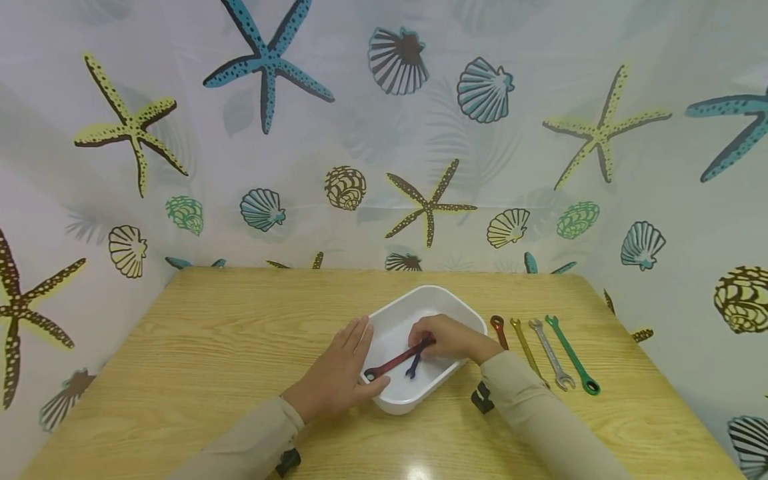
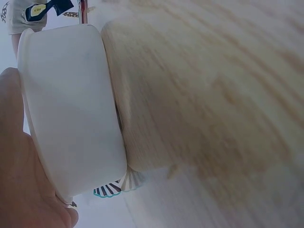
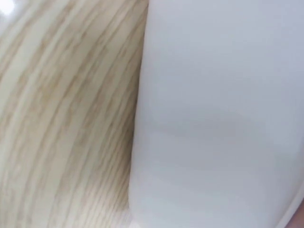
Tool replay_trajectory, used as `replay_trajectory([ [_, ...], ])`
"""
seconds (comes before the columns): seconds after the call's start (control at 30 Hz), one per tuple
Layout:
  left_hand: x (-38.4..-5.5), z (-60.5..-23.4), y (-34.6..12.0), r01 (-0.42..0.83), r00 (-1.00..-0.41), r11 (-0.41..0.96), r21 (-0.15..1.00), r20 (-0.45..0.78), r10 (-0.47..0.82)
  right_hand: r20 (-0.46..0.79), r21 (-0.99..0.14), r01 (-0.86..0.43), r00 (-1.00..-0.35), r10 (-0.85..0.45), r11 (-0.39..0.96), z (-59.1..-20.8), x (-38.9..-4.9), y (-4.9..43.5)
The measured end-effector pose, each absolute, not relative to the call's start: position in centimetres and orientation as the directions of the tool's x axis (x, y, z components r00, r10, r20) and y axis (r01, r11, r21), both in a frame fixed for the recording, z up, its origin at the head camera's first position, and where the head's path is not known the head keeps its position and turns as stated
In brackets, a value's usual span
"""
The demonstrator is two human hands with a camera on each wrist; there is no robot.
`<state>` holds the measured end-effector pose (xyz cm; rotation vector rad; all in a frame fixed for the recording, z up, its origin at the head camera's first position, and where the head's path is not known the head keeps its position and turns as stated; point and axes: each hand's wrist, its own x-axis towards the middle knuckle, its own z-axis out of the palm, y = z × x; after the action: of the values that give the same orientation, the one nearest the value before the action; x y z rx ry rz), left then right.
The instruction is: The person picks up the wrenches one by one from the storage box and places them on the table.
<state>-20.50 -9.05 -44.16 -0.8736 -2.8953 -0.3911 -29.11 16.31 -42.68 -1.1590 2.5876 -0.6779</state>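
A white plastic tray (image 1: 393,400) stands at an angle on the table in the head view. Along its left rim lies my left hand (image 1: 336,373), fingers straight and touching the tray; the left wrist view shows this hand beside the tray's white outer wall (image 2: 71,109). My right hand (image 1: 447,337) reaches inside, fingers curled at the upper ends of a red wrench (image 1: 393,362) and a small dark purple wrench (image 1: 414,365). The fingers hide where the two wrenches meet. In the right wrist view the tray's wall (image 3: 213,114) fills most of the picture.
Right of the tray, a row of wrenches lies on the wooden table (image 1: 240,320): orange-red (image 1: 499,329), gold (image 1: 525,347), silver (image 1: 551,353) and green (image 1: 573,355). The right forearm partly covers the row. A curtain with starfish and shells (image 1: 360,133) surrounds the table's back and sides.
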Motion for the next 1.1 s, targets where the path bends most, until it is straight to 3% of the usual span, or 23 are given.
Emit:
replay_trajectory([
  [0.53,-20.46,-44.16,-9.12,0.564,-0.825,0.796,0.219,0.183,0.534,0.009,-0.335,-0.738,-0.625,-0.781,0.587,-43.40,-29.93,15.63],
  [0.73,-20.43,-44.12,-9.18,0.565,-0.825,0.792,0.229,0.178,0.537,0.005,-0.323,-0.721,-0.649,-0.761,0.613,-43.48,-29.68,15.44],
  [1.1,-20.49,-44.21,-9.16,0.568,-0.823,0.792,0.224,0.172,0.541,0.008,-0.342,-0.727,-0.636,-0.771,0.596,-43.54,-29.57,15.37],
])
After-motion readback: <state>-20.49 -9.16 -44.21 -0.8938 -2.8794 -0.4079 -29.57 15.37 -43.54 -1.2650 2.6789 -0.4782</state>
